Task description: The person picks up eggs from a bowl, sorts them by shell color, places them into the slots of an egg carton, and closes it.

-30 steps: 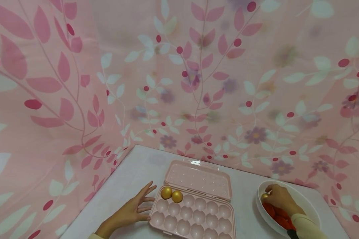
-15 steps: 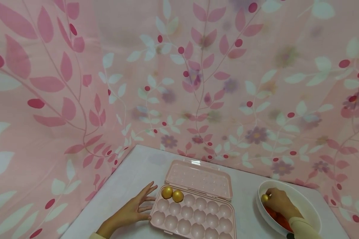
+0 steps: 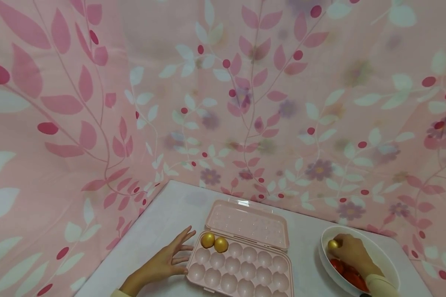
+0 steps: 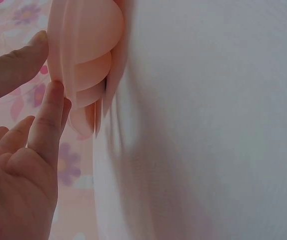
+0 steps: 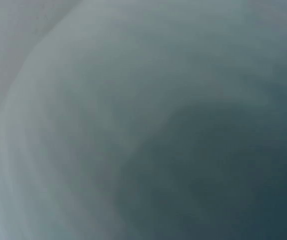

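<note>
A pink egg box (image 3: 223,283) lies with its lid (image 3: 247,220) folded back, and two shiny gold balls (image 3: 221,244) sit in its far-left cups. My left hand (image 3: 160,264), fingers spread, touches the box's left edge; in the left wrist view its fingertips (image 4: 56,90) rest against the rim. Over at the right, my right hand (image 3: 353,251) pinches another gold ball (image 3: 333,245) inside the white bowl (image 3: 386,264). Below that hand lie red round things (image 3: 351,277), partly hidden by it. The right wrist view is blurred, showing only a pale curved surface.
A white-covered table (image 3: 304,243) carries the box and the bowl, with a stretch of it between them. Pink floral cloth (image 3: 264,123) hangs close behind the table and along its left side.
My right hand has lifted slightly within the bowl with the gold ball, and more of the red things show beneath it. The left hand and the egg box have stayed put.
</note>
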A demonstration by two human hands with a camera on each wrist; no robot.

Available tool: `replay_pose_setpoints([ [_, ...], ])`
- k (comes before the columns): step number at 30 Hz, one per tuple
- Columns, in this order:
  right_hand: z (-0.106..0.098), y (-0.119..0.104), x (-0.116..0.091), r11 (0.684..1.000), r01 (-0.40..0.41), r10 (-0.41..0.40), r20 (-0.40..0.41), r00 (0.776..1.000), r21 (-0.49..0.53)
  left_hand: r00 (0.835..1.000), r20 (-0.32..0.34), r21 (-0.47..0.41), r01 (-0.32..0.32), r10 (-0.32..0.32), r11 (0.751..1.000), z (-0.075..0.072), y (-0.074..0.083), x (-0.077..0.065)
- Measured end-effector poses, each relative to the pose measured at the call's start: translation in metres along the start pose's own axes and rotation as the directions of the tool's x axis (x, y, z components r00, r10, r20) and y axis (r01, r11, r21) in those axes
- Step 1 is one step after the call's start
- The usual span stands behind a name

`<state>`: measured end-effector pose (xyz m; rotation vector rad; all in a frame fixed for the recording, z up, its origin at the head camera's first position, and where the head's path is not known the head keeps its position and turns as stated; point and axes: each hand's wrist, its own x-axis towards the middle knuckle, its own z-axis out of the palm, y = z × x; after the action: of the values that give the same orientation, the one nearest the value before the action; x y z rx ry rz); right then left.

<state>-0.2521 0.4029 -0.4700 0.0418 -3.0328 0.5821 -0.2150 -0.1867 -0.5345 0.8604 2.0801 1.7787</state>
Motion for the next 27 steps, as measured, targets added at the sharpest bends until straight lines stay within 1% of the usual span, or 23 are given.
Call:
replay_pose_setpoints([
  [5, -0.009, -0.002, -0.001, 0.999, 0.038, -0.039, -0.058, 0.998, -0.021, 1.0, -0.001, 0.0, 0.001, -0.001, 1.0, -0.001, 0.0, 0.0],
  [10, -0.015, -0.002, -0.002, 0.999, 0.044, -0.044, -0.082, 0.996, -0.004, 1.0, -0.002, -0.002, -0.001, 0.001, 1.0, -0.001, -0.002, 0.001],
  [15, -0.016, -0.004, -0.003, 0.999, 0.032, -0.031, -0.1, 0.995, 0.013, 1.0, 0.002, 0.0, -0.007, 0.007, 1.0, 0.0, -0.001, 0.0],
  [17, -0.018, -0.009, -0.004, 0.999, 0.031, -0.028, -0.095, 0.995, 0.031, 1.0, 0.003, 0.003, -0.012, 0.012, 1.0, 0.0, -0.002, 0.0],
  [19, -0.019, -0.015, -0.004, 0.998, 0.053, -0.048, -0.1, 0.994, 0.042, 1.0, 0.004, 0.008, -0.017, 0.017, 1.0, 0.0, -0.002, 0.0],
  [24, -0.021, -0.032, -0.004, 0.993, 0.113, -0.105, -0.158, 0.982, 0.044, 1.0, 0.005, 0.014, -0.017, 0.017, 1.0, 0.0, -0.002, 0.0],
  [27, -0.021, -0.041, -0.004, 0.991, 0.125, -0.113, -0.191, 0.975, 0.055, 1.0, 0.004, 0.015, -0.015, 0.015, 1.0, 0.001, -0.001, -0.001],
])
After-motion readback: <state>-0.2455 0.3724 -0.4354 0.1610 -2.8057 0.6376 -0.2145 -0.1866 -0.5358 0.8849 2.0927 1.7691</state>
